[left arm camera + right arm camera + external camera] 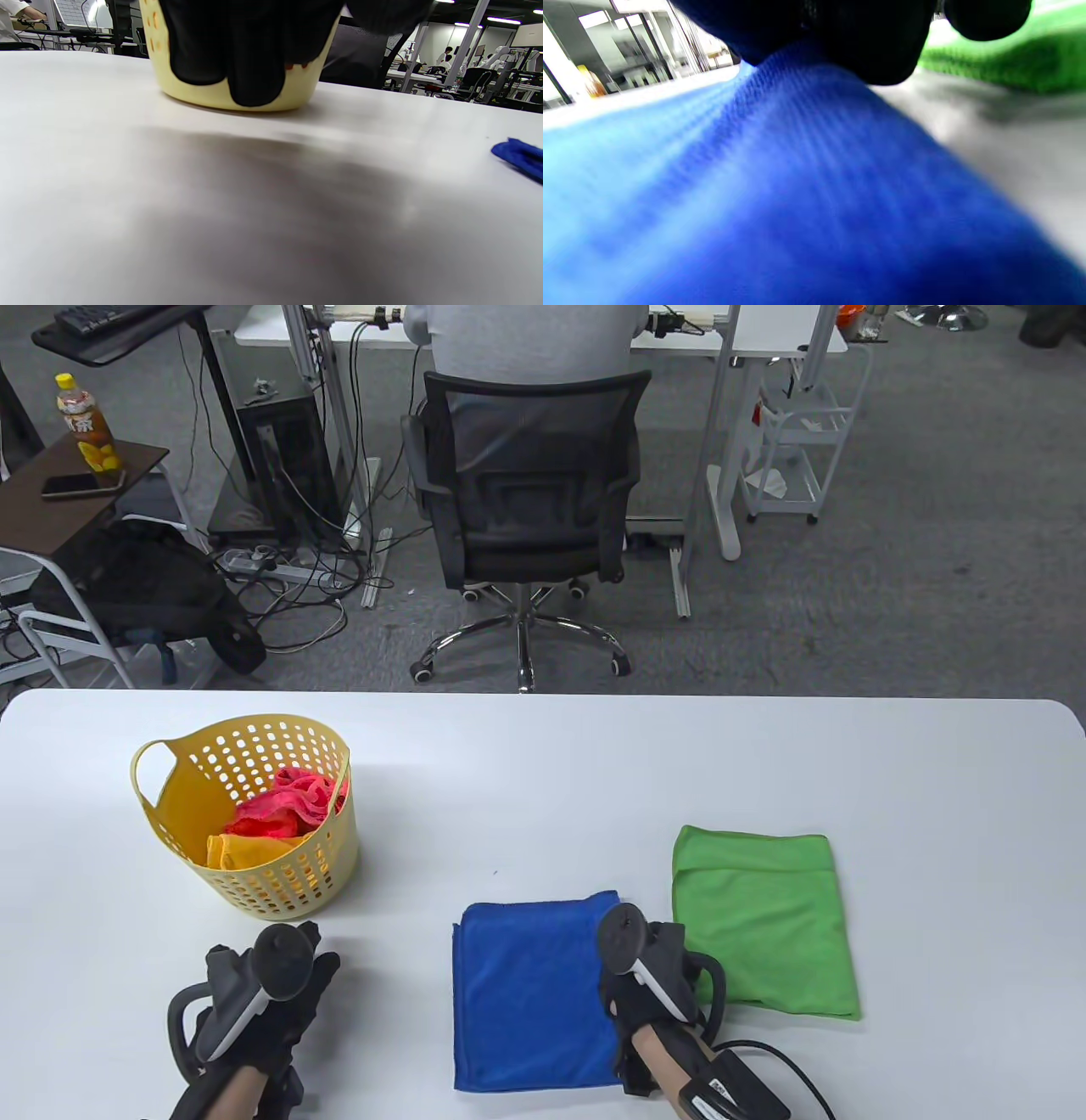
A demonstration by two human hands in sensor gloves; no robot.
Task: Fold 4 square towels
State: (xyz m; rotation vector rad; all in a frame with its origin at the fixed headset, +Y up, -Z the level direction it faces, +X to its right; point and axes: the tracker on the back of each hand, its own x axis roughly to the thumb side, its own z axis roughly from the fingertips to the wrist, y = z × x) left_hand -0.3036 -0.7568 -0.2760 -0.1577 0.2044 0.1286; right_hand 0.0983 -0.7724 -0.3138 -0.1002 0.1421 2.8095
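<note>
Blue towel (530, 988) is seen folded to a rectangle, flat on the white worktop (594, 780) near the front edge, centre-right. The right hand (653, 984) lies on its right edge; in the right wrist view the gloved fingers (865, 46) are seen down on the blue cloth near its far right corner. Whether cloth is pinched or only pressed cannot be told (the fingers are hidden under the tracker from above).

Green towel (764, 920) is folded and laid flat just beside the blue one, on its right, apart from it by a narrow strip of worktop.

Yellow basket (254, 848), perforated, stands at the left of the worktop. Two more towels are bunched inside it: a pink towel (288, 806) on top, an orange towel (242, 851) under it towards the front wall.

The left hand (263, 993) is held low over bare worktop, just in front of the basket. Its fingers (254, 63) hang loosely towards the basket wall with nothing in the grip; contact with the basket cannot be told.

Beyond the worktop an office chair (530, 500) is seen, with a person seated in it, back turned.
</note>
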